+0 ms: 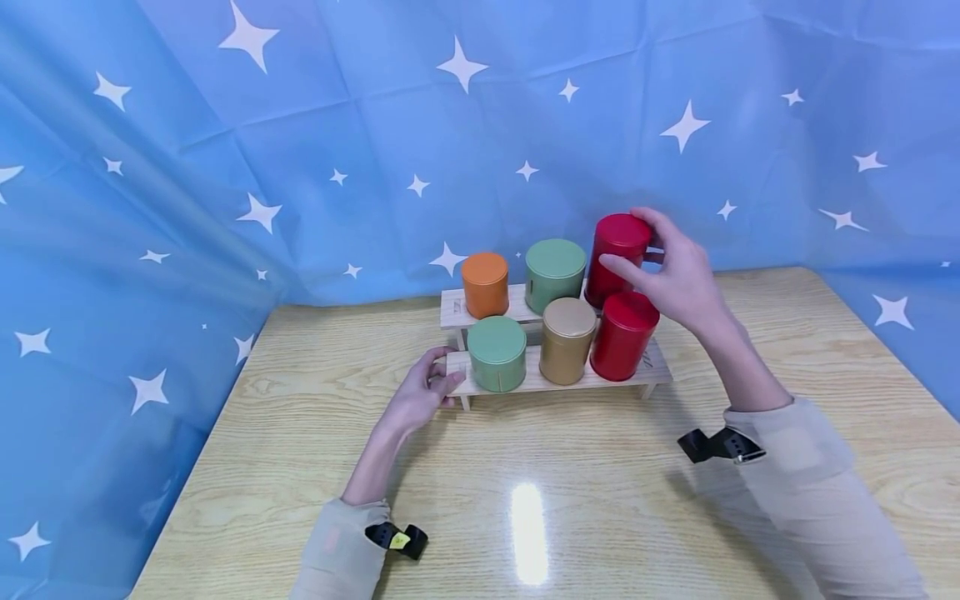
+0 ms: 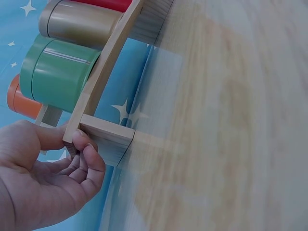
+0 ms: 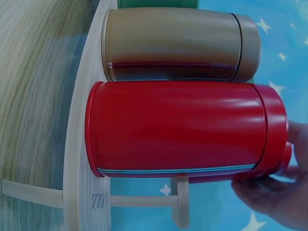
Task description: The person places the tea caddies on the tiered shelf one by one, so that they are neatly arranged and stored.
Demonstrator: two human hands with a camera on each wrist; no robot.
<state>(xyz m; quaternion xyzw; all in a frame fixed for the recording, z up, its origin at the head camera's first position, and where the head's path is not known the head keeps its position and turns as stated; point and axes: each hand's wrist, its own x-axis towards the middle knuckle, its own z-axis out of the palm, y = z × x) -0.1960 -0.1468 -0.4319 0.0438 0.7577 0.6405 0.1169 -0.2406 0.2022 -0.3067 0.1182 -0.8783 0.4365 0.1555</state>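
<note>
A two-tier wooden rack [image 1: 517, 300] bears several lidded canisters. My left hand [image 1: 416, 396] grips the left end of its lower shelf [image 1: 658, 367], thumb on one face and curled fingers on the other, as the left wrist view shows. At the upper right, my right hand [image 1: 678, 271] holds a tall red canister [image 1: 600, 273] near its lid, thumb in front and fingers behind. In front of that canister, a second red canister [image 1: 622, 346] stands on the lower shelf; in the right wrist view this red canister [image 3: 178, 127] hides most of the held one.
Also on the upper shelf are an orange canister [image 1: 485, 287] and a wide green canister [image 1: 553, 279]. The lower shelf carries another green canister [image 1: 497, 358] and a gold canister [image 1: 567, 346]. Behind the wooden table [image 1: 315, 400] hangs a blue star-patterned cloth [image 1: 360, 125].
</note>
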